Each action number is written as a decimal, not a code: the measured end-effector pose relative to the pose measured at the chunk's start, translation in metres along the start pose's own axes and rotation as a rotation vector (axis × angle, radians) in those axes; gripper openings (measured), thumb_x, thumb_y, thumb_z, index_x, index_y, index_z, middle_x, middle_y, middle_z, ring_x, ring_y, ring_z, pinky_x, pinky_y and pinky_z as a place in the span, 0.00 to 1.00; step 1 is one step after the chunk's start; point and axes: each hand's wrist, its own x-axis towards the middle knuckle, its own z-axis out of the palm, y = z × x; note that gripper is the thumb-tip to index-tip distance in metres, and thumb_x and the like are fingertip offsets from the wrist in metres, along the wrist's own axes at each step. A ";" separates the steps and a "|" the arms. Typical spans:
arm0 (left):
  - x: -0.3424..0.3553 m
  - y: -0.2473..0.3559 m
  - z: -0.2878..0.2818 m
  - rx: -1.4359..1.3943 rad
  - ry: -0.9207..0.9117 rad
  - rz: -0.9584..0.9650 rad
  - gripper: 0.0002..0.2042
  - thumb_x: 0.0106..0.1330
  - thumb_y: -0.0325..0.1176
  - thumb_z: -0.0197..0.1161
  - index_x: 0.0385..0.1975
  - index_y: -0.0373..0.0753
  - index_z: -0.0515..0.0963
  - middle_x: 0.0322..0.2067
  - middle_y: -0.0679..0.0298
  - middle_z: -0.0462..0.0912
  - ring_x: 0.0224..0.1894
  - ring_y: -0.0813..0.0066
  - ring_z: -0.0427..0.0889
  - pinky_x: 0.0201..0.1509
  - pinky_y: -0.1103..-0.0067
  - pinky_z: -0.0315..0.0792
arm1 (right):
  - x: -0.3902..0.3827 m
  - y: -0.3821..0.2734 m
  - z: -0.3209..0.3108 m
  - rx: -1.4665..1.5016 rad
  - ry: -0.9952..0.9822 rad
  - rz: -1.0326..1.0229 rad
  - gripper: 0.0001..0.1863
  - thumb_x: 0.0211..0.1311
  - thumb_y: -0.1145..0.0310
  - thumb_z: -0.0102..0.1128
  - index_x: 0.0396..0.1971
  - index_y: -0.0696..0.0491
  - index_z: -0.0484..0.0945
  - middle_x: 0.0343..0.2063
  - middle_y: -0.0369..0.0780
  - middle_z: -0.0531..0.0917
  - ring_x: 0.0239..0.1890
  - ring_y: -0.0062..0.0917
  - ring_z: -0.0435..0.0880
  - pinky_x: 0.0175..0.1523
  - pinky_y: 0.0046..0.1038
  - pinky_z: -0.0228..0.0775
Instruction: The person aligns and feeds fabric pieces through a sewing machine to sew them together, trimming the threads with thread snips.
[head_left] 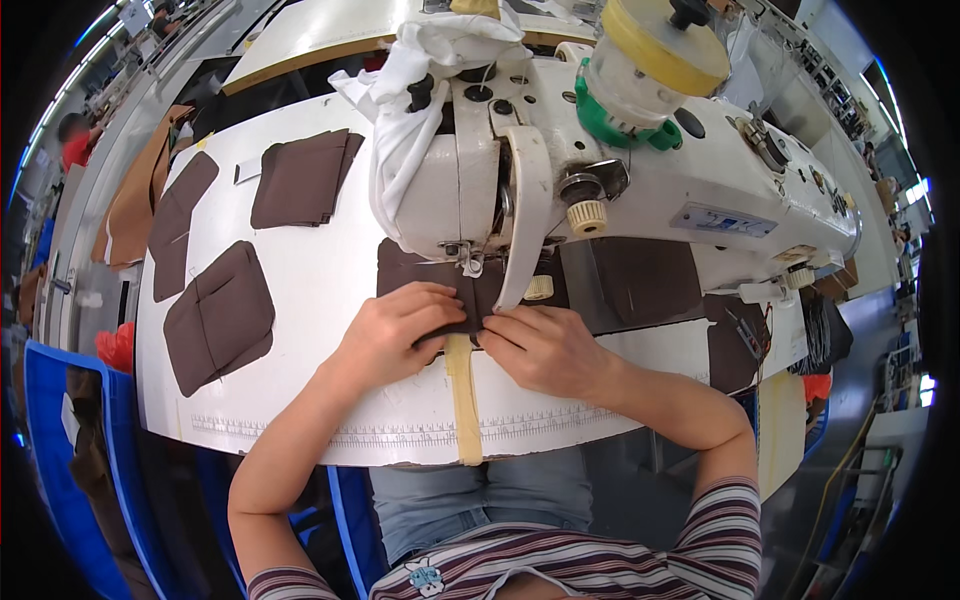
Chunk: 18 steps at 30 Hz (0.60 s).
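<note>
A dark brown fabric piece point(405, 272) lies flat under the presser foot point(470, 264) of the white sewing machine point(650, 180). My left hand point(405, 325) has curled fingers on its near edge, left of the needle. My right hand point(535, 345) grips that edge just to the right, thumb and fingers together. Between my hands, a strip of yellow tape point(459, 400) runs down the white table point(300, 380) across a printed ruler. White cloth point(395, 160) is draped over the machine head. The underside of the fabric is hidden.
Brown fabric stacks lie at left point(215, 320) and behind point(295, 180), beside a longer piece point(180, 225). More fabric point(645, 280) and small tools point(750, 335) are at right. Blue bins point(60, 470) stand at lower left. A person in red point(78, 145) is far left.
</note>
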 end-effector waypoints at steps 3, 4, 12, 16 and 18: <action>0.001 0.005 0.004 0.109 -0.020 0.142 0.12 0.45 0.24 0.70 0.31 0.37 0.82 0.36 0.61 0.84 0.41 0.66 0.84 0.39 0.75 0.81 | -0.002 0.003 0.002 0.044 0.022 0.000 0.08 0.43 0.71 0.60 0.26 0.56 0.77 0.28 0.36 0.79 0.37 0.24 0.82 0.37 0.23 0.78; 0.001 0.006 0.006 0.153 -0.017 0.226 0.11 0.46 0.25 0.70 0.31 0.36 0.82 0.34 0.61 0.84 0.40 0.68 0.84 0.37 0.76 0.81 | -0.002 0.003 0.003 0.063 0.033 0.003 0.07 0.43 0.71 0.59 0.25 0.55 0.76 0.27 0.36 0.79 0.37 0.23 0.82 0.35 0.23 0.77; -0.001 0.005 0.009 0.236 0.024 0.317 0.08 0.49 0.26 0.67 0.30 0.33 0.81 0.33 0.60 0.84 0.40 0.68 0.84 0.35 0.78 0.82 | -0.003 0.003 0.003 0.088 0.051 -0.004 0.06 0.41 0.72 0.59 0.23 0.55 0.76 0.26 0.36 0.79 0.36 0.23 0.82 0.32 0.22 0.77; -0.002 0.003 0.011 0.257 0.030 0.347 0.09 0.48 0.26 0.64 0.30 0.33 0.80 0.34 0.60 0.83 0.42 0.68 0.83 0.34 0.78 0.81 | -0.002 0.003 0.003 0.082 0.059 -0.016 0.06 0.41 0.72 0.59 0.23 0.55 0.75 0.26 0.36 0.79 0.35 0.23 0.82 0.32 0.22 0.77; -0.002 0.002 0.012 0.265 0.029 0.354 0.09 0.48 0.26 0.64 0.30 0.33 0.80 0.34 0.60 0.83 0.42 0.68 0.83 0.34 0.78 0.81 | -0.002 0.004 0.004 0.083 0.057 -0.014 0.06 0.41 0.72 0.59 0.23 0.55 0.76 0.26 0.36 0.79 0.35 0.23 0.82 0.32 0.22 0.77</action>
